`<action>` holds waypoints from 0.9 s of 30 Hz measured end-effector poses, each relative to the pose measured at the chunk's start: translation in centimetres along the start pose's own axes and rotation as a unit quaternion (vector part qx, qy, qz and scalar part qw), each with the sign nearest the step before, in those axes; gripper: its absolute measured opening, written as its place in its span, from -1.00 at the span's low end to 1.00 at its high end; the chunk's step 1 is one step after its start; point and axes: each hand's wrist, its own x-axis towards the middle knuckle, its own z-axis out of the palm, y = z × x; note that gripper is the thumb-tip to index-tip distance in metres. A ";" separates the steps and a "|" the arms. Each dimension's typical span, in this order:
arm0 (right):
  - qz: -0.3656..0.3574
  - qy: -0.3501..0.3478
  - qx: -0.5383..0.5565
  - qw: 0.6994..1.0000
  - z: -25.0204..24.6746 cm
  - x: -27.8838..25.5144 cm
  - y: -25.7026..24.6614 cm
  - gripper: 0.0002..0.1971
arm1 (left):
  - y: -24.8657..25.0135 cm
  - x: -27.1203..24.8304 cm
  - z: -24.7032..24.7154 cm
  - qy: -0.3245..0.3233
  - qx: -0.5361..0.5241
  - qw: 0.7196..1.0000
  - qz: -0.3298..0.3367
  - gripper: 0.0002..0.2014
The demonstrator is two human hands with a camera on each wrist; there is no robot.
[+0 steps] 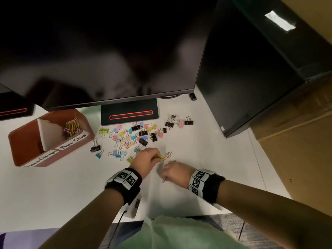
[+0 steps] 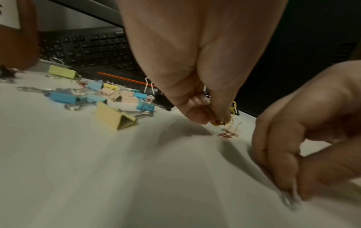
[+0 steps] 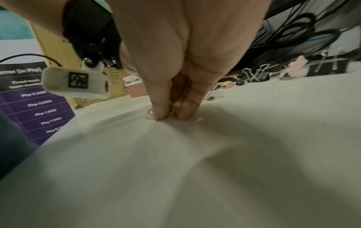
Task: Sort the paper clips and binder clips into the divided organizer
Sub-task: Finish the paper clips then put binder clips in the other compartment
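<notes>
A red-brown divided organizer (image 1: pixel 89 131) stands at the left; its "Paper Clips" section holds coloured paper clips (image 1: pixel 71 128), and the "Paper Clamps" section looks empty. Several coloured and black binder clips (image 1: pixel 136 135) lie scattered on the white table. My left hand (image 1: pixel 155 158) (image 2: pixel 216 120) pinches a few yellow paper clips (image 2: pixel 231 108) just above the table; the right wrist view shows this hand (image 3: pixel 171 115) too. An orange paper clip (image 2: pixel 224 135) and a small peach binder clip (image 2: pixel 233 131) lie just beyond it. My right hand (image 1: pixel 165 178) (image 2: pixel 293 192) pinches a silver paper clip (image 2: pixel 289 200) at the table surface.
A large dark monitor (image 1: pixel 107 51) hangs over the table's back, its stand base (image 1: pixel 129 114) behind the clips. A keyboard (image 2: pixel 87 47) sits under it. A black computer tower (image 1: pixel 251 78) and a cardboard box (image 1: pixel 305 141) stand to the right.
</notes>
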 end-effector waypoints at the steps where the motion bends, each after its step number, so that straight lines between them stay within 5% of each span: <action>1: 0.019 -0.003 0.007 1.000 -0.2 -0.3 0.5 -0.81 | 0.2 0.1 0.3 0.000 -0.002 1.000 0.003 -0.93; 12: 0.191 0.039 0.089 0.977 -3.4 -1.6 4.7 -0.76 | 1.7 1.0 1.7 -0.023 0.075 0.995 -0.055 -0.75; 20: 0.203 0.076 0.088 0.972 -4.6 -1.5 5.9 -0.80 | 2.5 2.5 1.6 -0.080 0.177 0.977 -0.083 -0.76; 27: 0.199 0.081 0.091 0.972 -4.6 -1.8 5.9 -0.80 | 1.6 2.8 1.0 -0.112 0.165 0.974 -0.109 -0.80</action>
